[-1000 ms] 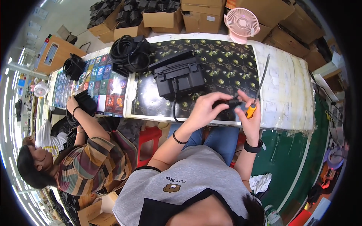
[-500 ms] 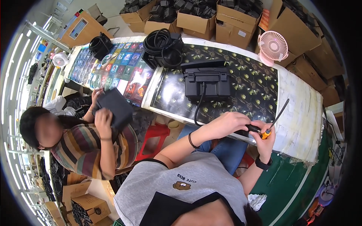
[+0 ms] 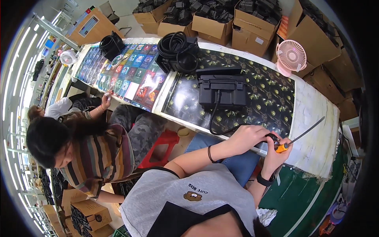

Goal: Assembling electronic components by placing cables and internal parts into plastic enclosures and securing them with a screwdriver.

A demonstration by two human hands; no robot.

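My left hand (image 3: 248, 136) closes over a small black part (image 3: 271, 138) at the near edge of the table (image 3: 316, 114), at the end of a black cable (image 3: 215, 118). That cable runs back to a black box-shaped device (image 3: 222, 91) on the dark patterned mat. My right hand (image 3: 278, 152) grips a screwdriver (image 3: 302, 136) with an orange handle, its long shaft pointing up and right, its handle end beside the black part.
A coil of black cables (image 3: 177, 51) and a second black bundle (image 3: 111, 45) lie farther along the table. A pink fan (image 3: 291, 57) stands at the back right among cardboard boxes (image 3: 252, 27). A person in a striped top (image 3: 94, 158) bends over at my left, beside a red stool (image 3: 162, 148).
The view has swung so the table sits farther right. The person at my left has lowered the black item and bent down. My hands stay on the black part and screwdriver.
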